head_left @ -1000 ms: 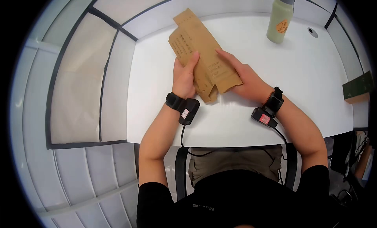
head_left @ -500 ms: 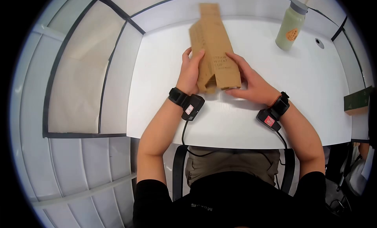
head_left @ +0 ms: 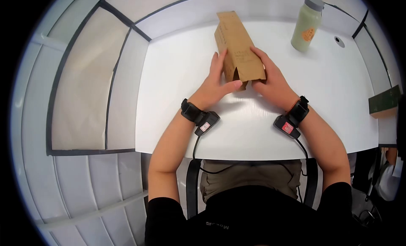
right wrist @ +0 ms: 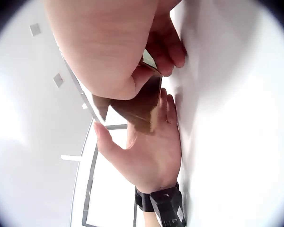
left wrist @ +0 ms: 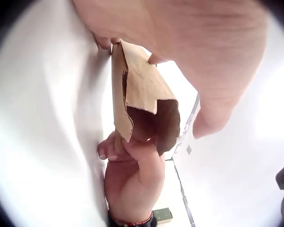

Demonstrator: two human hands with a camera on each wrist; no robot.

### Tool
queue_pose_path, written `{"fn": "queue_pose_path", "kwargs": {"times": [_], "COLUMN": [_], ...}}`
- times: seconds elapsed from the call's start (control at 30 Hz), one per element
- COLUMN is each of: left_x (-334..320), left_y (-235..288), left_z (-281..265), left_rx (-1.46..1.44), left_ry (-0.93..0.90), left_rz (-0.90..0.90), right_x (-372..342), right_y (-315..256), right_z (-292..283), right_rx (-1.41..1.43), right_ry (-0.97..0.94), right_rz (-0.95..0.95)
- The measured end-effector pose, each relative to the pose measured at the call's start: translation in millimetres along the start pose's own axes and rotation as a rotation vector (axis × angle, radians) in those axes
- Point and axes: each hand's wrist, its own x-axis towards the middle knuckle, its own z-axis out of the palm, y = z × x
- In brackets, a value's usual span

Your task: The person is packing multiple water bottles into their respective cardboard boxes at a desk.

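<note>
Since half a second ago, the cardboard carton's (head_left: pixel 243 51) near end has shifted away from the person's body, and the left hand (head_left: pixel 213 86) has brought its thumb round towards that open end; the carton now lies between both hands at the white table (head_left: pixel 169 123), its far end pointing away; the left fingers lie extended along its left side, ungripping, thumb spread; the right hand (head_left: pixel 277 83) grasps the carton, thumb at the open end's edge, fingers along the right side.

Two boxes (head_left: pixel 245 62) (head_left: pixel 385 102), one bottle (head_left: pixel 306 28) and two wrist cameras (head_left: pixel 207 123) (head_left: pixel 286 126) show.
</note>
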Motion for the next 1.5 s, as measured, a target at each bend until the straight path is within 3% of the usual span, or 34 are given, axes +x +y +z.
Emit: {"fn": "queue_pose_path", "kwargs": {"times": [0.13,0.27,0.47,0.57,0.67,0.83,1.03,1.17,1.27,1.43,1.5], "left_x": [-0.6,-4.4,-0.3,-0.8,-1.1,-1.4,-0.3,2.2,1.4,5.2,8.5], "left_y": [4.4,8.1,-2.3,1.6,3.4,13.0,4.6,2.4,5.1,28.0,25.3], "left_z": [0.2,7.2,7.2,6.7,8.8,9.7,6.4,5.4,10.2,21.1,22.5], "left_rx": [0.194,0.354,0.305,0.12,0.118,0.025,0.023,-0.123,-0.507,-0.629,-0.662], "left_ry": [0.005,0.028,0.073,0.099,0.104,0.103,0.123,0.149,0.191,0.212,0.265], "left_rz": [0.056,0.129,0.219,0.177,0.18,0.109,0.137,0.05,-0.059,-0.24,-0.233], "right_x": [-1.3,-1.2,0.3,0.6,0.1,3.6,0.7,4.9,6.6,6.3,4.0], "right_y": [4.3,3.4,14.2,15.6,7.3,20.4,4.2,9.9,8.9,-1.8,-7.7], "right_z": [-1.7,-4.3,-2.5,-2.4,-3.7,0.4,-2.7,-10.2,-7.1,-4.7,5.7], "right_rx": [0.133,0.073,0.101,0.107,0.101,-0.006,-0.069,-0.283,-0.282,-0.441,-0.367], "right_ry": [-0.015,-0.091,-0.096,-0.101,-0.127,-0.096,0.066,0.16,0.161,-0.038,0.128], "right_rz": [0.023,0.006,-0.038,-0.046,0.004,-0.146,-0.059,-0.334,-0.475,-0.565,-0.547]}}
